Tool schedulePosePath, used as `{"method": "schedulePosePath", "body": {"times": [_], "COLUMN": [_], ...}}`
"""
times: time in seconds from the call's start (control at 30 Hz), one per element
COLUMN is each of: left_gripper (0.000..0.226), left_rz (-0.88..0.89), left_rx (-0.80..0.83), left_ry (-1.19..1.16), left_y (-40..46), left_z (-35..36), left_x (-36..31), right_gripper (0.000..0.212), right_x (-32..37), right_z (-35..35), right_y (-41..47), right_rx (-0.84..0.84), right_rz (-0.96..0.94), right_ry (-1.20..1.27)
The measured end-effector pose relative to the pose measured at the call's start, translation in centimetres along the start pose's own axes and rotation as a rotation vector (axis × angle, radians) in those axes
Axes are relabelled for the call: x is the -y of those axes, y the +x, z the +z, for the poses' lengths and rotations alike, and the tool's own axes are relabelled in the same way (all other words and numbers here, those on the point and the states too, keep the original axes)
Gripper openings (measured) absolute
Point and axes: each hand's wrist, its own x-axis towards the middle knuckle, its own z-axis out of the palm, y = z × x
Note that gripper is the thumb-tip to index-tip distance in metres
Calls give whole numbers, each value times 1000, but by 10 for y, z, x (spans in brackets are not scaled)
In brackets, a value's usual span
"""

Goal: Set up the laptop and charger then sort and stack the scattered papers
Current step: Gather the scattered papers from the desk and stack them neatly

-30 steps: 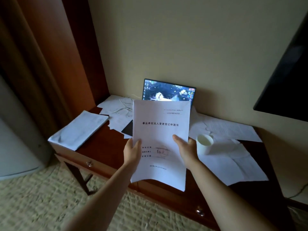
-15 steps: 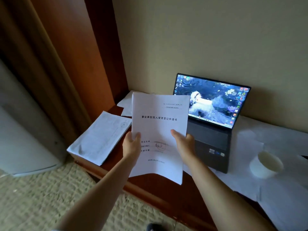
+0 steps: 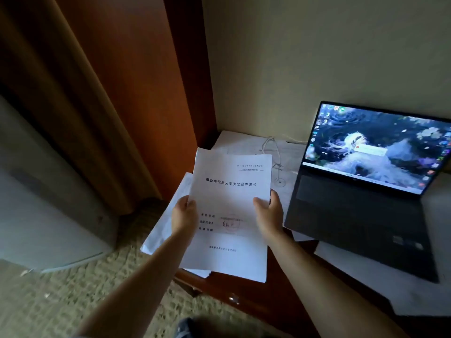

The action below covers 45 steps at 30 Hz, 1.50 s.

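Observation:
I hold a printed white document (image 3: 229, 191) upright above the left end of the wooden desk (image 3: 275, 298). My left hand (image 3: 183, 215) grips its left edge and my right hand (image 3: 268, 215) grips its right edge, thumbs on the front. A stack of papers (image 3: 168, 215) lies beneath it on the desk's left end, mostly hidden. The open black laptop (image 3: 353, 215) stands to the right with its screen lit. A white charger cable (image 3: 274, 154) lies coiled on loose sheets (image 3: 244, 142) behind the document.
More loose white sheets (image 3: 366, 276) lie under and in front of the laptop. A wooden panel (image 3: 136, 93) rises left of the desk beside a pale appliance (image 3: 36, 203). Carpet (image 3: 85, 289) covers the floor below.
The document and both hands have shifted left over the paper stack as the view swung left. The white cup has left the frame.

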Motion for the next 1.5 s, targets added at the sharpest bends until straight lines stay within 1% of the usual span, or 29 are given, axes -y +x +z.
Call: {"method": "schedulePosePath", "body": {"times": [0.1,0.27,0.47,0.77,0.87,0.97,1.0,1.07,1.13,1.23,1.27,1.37,1.43,1.5], "left_gripper": [24,20,23,20,29,40,39,26,21,20,17,20,20,24], "left_rz": [-29,-29,-56,-80,-74,-85,-104,-144,-151,-118,-118,-119,-112,-113], "left_rx": [18,134,223,206,175,165,169,181,182,179,178,170,179,203], "left_ry": [25,102,180,208,247,316,307,250,205,200,196,212,244,295], "left_y": [36,90,125,156,159,162,163,162,158,153,152,150,149,148], "left_z": [-23,-53,-61,-44,-38,-29,-27,-25,-25,-27,-28,-31,-33,-33], "left_x": [29,71,89,90,96,104,106,106,103,102,101,97,95,96], "right_gripper": [31,36,32,31,28,29,31,33,33,34,37,48,52,50], "right_x": [-13,-32,-47,-60,-66,-70,-71,-73,-74,-75,-74,-73,-73,-73], "right_z": [48,112,149,161,159,158,158,156,153,152,153,157,159,161], "right_y": [-7,-19,-23,5,8,12,13,14,15,14,13,8,6,6], "right_rx": [-77,-168,-216,-241,-244,-239,-233,-220,-204,-189,-190,-225,-236,-206], "right_rz": [34,93,179,200,194,172,172,187,202,217,230,262,280,268], "right_ry": [-67,-171,-311,-366,-398,-446,-473,-543,-621,-728,-759,-830,-823,-787]}}
